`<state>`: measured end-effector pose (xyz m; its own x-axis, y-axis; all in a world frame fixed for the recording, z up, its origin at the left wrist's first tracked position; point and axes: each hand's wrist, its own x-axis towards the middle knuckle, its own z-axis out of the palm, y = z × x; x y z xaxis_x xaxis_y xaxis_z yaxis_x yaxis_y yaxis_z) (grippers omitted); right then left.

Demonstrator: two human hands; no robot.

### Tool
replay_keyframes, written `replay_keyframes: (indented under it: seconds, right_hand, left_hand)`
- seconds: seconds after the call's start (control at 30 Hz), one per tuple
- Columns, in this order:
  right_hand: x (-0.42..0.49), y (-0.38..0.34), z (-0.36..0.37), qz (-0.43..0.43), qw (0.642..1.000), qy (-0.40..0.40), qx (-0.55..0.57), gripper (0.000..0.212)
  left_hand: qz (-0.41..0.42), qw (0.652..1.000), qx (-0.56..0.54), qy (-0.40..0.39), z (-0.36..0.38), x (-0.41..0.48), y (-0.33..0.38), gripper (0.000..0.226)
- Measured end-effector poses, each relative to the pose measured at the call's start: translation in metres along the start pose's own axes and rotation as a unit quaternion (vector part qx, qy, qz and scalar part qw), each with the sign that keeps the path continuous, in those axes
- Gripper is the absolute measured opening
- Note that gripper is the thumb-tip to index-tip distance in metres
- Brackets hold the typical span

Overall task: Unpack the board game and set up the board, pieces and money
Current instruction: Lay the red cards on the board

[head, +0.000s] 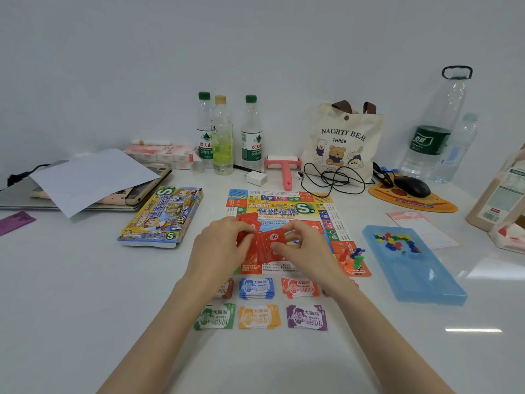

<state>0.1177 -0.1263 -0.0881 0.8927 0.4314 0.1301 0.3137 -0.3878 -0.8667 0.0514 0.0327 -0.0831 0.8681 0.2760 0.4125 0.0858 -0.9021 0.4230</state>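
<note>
Left hand (pixel 218 241), right hand (pixel 308 244): grip on red cards (pixel 270 239), inside board (pixel 279 208) edges.

Two slim forearms (pixel 159 331) are seen now, bare all the way from the lower edge to the wrists. The left hand (pixel 218 244) and the right hand (pixel 308 247) are shown bare as well, fingers slender.

Covers the middle of the board (pixel 335 220) with the left hand (pixel 220 243), right hand (pixel 308 248) and red cards (pixel 268 241), hides most of a brown money stack (pixel 227 288) behind the left wrist, cuts the carton (pixel 502 194) at the right edge, leaves the tray pieces (pixel 396 241) too small to tell.
</note>
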Motion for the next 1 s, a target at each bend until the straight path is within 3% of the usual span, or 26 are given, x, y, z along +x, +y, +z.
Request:
replay_keyframes:
  seconds: [0.23,0.73,1.0]
  right_hand:
    - [-0.0007,0.0034,0.0012,-0.012,1.0,0.005,-0.004,0.011]
    - [-0.0048,0.0024,0.0043,0.011,0.999,-0.029,0.021,0.005]
    - [-0.0064,-0.0047,-0.0021,0.011,0.998,-0.022,0.058,0.008]
  left_hand:
    - [0.005,0.998,0.054,-0.045,-0.0037,-0.0014,0.0052,0.027]
    - [0.02,0.996,0.047,-0.076,-0.0008,-0.0016,0.0035,0.025]
    - [-0.028,0.999,-0.022,-0.036,-0.0029,-0.0026,0.0055,0.032]
